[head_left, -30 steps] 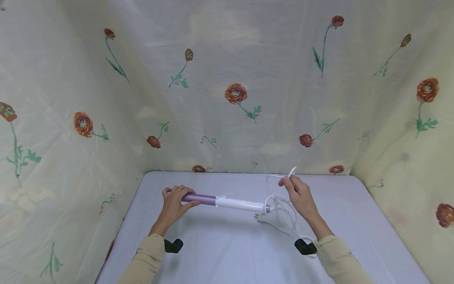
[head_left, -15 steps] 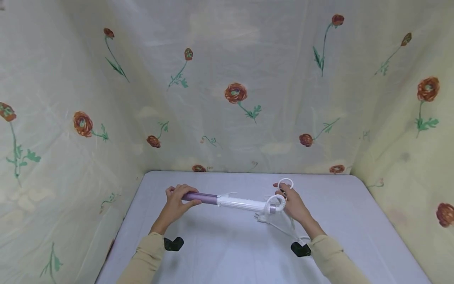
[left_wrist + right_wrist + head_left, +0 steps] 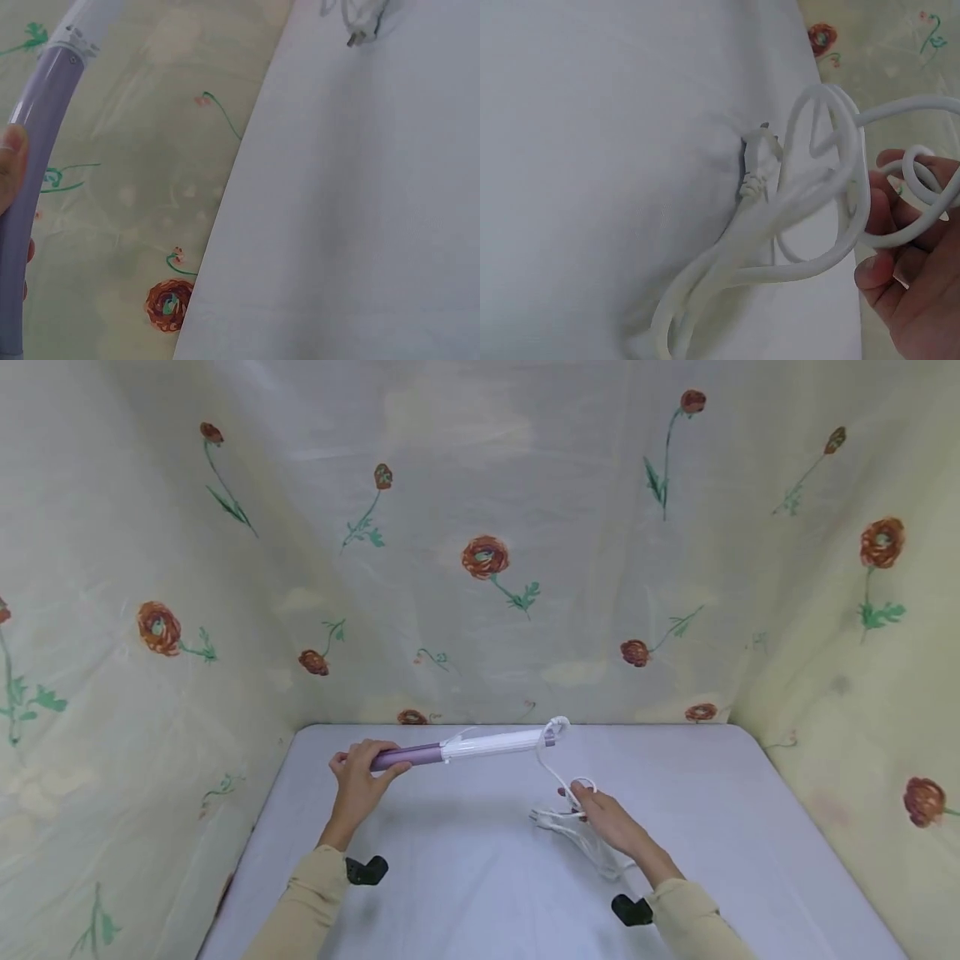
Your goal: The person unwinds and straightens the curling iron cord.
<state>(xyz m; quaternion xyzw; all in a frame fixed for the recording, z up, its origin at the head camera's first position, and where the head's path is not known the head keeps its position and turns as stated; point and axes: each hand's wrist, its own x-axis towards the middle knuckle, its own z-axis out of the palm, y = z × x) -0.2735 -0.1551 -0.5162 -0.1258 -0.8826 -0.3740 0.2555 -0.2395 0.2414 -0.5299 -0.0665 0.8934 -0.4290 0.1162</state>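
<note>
My left hand [image 3: 358,785] grips the smooth purple barrel of a curling iron [image 3: 491,744], which is held above the table. Its white handle points right and tilts slightly up. In the left wrist view, the purple barrel [image 3: 43,112] runs along the left edge, with a thumb [image 3: 11,169] on it. From the handle's far end a white cord [image 3: 553,770] drops to my right hand [image 3: 609,820]. Loops of cord [image 3: 847,187] pass among the curled fingers of that hand [image 3: 922,277]. Below and left of it lies the two-pin plug [image 3: 759,161].
A white-covered table [image 3: 450,893] lies beneath both hands. Flower-printed cloth [image 3: 570,527] rises at the back and on both sides. Black wrist-camera mounts [image 3: 367,870] show beside each cuff.
The handle end of the curling iron has swung up and away. My right hand has moved down and left with the cord, which now stretches between hand and handle. The left hand keeps its grip.
</note>
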